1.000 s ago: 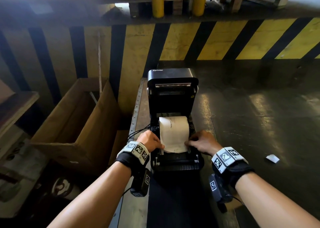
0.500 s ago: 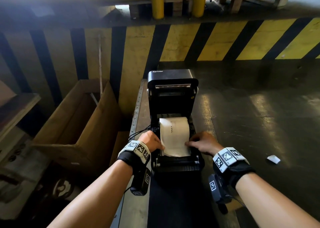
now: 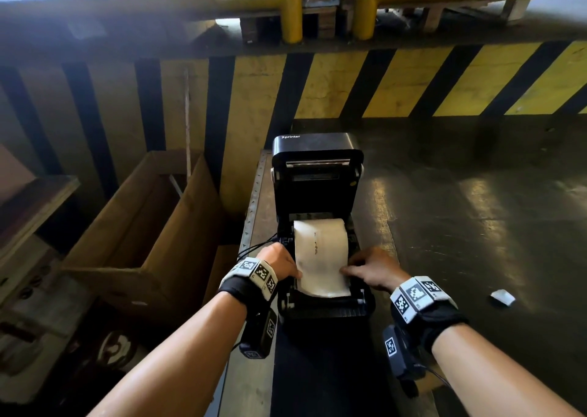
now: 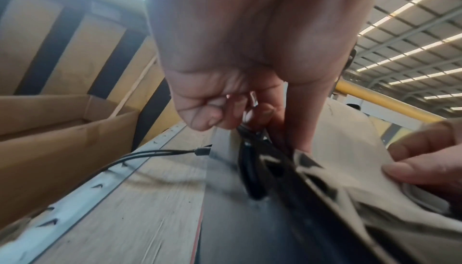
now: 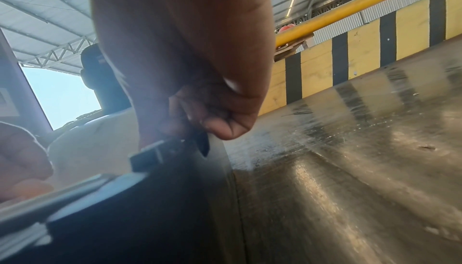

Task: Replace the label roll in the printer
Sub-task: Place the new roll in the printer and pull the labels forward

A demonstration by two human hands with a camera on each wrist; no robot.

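A black label printer (image 3: 317, 175) stands on a narrow bench with its lid raised. A white label roll (image 3: 319, 239) lies in its bay, and the loose paper end (image 3: 324, 285) runs forward over the front edge. My left hand (image 3: 293, 272) pinches the paper's left edge, fingers curled, by the black side guide (image 4: 252, 161). My right hand (image 3: 346, 269) pinches the right edge, and its fingers (image 4: 422, 161) show in the left wrist view on the paper (image 4: 350, 149). In the right wrist view the right hand (image 5: 200, 130) is curled over a black printer part.
An open cardboard box (image 3: 143, 235) stands left of the bench. Thin black cables (image 3: 257, 246) run to the printer's left side. A yellow and black striped wall (image 3: 381, 83) rises behind. A white paper scrap (image 3: 502, 297) lies on the dark surface (image 3: 476, 226) to the right.
The loose paper end has come a little further forward over the printer's front. Both hands stay at the paper's edges, shifted only slightly toward me.
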